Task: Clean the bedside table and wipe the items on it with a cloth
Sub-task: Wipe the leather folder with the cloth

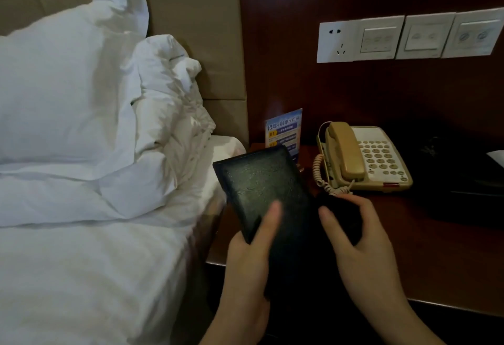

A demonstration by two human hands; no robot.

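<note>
L hand (253, 246) grips black folder (261, 183), R hand (362, 238) clutches dark cloth (341, 216); phone (365, 156), sign (283, 132), table (436, 257) prob. still unwiped.

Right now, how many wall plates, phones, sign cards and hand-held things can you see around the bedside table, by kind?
White wall plates: 4, one socket plate and three switch plates
Beige corded telephone: 1
Blue printed sign card: 1
Black leather folder, held by left hand: 1
Dark cloth, gripped by right hand: 1
Total: 8
</note>
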